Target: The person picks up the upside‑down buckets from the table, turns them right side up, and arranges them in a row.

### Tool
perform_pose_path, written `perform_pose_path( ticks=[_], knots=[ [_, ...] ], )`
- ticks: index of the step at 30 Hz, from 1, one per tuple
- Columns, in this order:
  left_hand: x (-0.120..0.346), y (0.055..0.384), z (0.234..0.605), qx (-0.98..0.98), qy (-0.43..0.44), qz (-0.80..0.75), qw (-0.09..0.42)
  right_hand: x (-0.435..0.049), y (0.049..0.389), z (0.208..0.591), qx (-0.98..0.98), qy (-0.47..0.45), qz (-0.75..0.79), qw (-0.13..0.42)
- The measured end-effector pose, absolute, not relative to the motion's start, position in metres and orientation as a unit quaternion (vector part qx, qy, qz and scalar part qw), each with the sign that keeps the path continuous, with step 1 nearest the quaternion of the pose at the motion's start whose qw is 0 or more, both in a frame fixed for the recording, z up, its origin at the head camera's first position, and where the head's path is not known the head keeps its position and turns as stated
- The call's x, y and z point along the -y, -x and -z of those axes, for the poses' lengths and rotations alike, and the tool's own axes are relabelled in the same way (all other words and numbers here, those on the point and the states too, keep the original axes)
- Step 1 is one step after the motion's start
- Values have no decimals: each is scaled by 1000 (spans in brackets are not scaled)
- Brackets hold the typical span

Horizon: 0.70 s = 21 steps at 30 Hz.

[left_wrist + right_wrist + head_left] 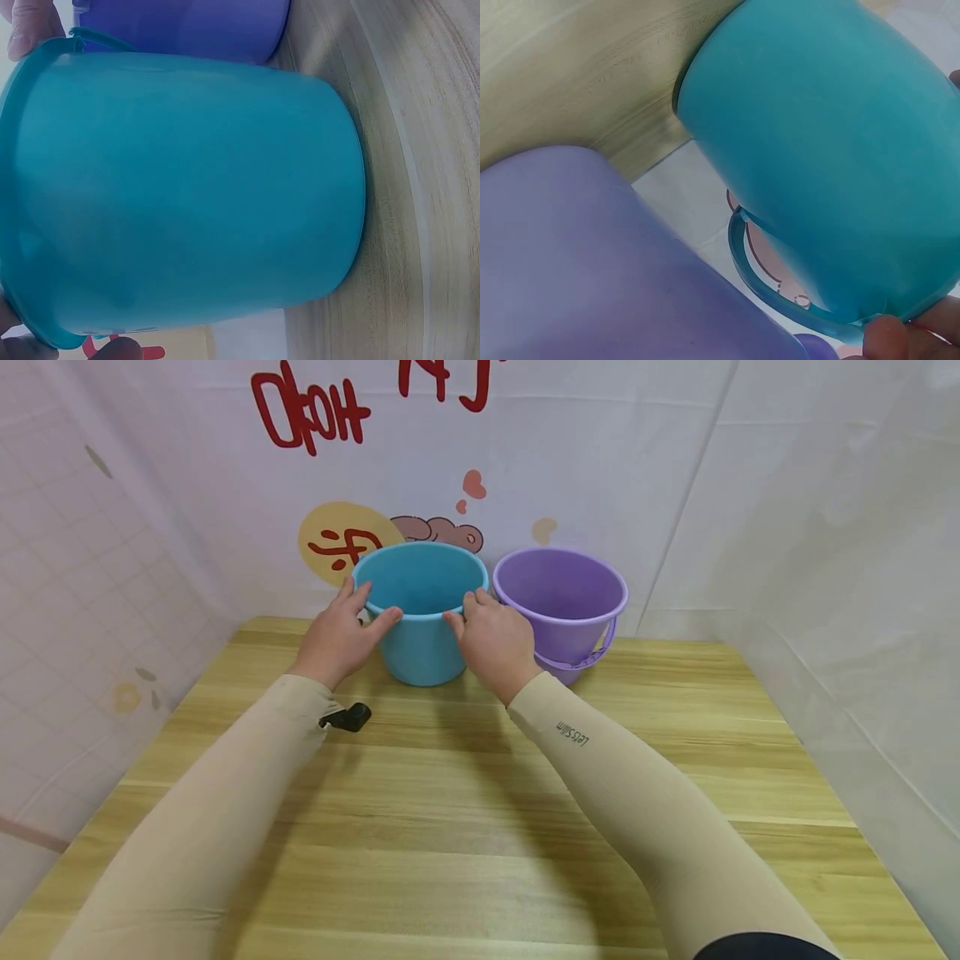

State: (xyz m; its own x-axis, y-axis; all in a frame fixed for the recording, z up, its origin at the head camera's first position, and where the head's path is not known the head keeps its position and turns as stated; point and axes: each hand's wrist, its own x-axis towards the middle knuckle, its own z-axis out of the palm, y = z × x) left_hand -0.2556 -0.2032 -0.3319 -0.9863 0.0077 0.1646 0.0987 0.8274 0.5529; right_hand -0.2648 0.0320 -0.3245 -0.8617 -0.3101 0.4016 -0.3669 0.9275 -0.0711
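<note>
A blue bucket (423, 652) stands upright at the back of the wooden table, its inside showing no contents from the head view. My left hand (337, 639) grips its rim on the left, thumb at the front edge and fingers round the side. On the right of the same rim, my right hand (497, 639) holds on with thumb and fingers. The bucket's curved handle (761, 289) hangs on its right side in the right wrist view. Just right of it stands a purple bucket (558, 593), partly hidden behind my right hand, its handle (592, 658) lowered at the front.
The wooden table (420, 827) stretches toward me beneath both forearms. A white printed cloth (600, 460) hangs close behind the buckets, with more cloth on both sides. A small black piece (351, 717) sticks out from my left sleeve near the wrist.
</note>
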Motion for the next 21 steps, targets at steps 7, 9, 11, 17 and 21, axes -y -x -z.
perform_pose_path(
  ticks=[7, 9, 11, 17, 21],
  knots=[
    [202, 257, 332, 954, 30, 290, 74, -33, 265, 325, 965, -169, -73, 189],
    [202, 258, 332, 954, 31, 290, 73, -34, 265, 325, 965, -167, -74, 186],
    [201, 258, 332, 953, 31, 292, 72, -34, 266, 325, 966, -165, -73, 184],
    [202, 258, 334, 951, 34, 298, 70, -35, 266, 326, 969, -164, -83, 168],
    [206, 254, 337, 947, 48, 308, 80, -39, 260, 329, 959, -188, -123, 173]
  ],
)
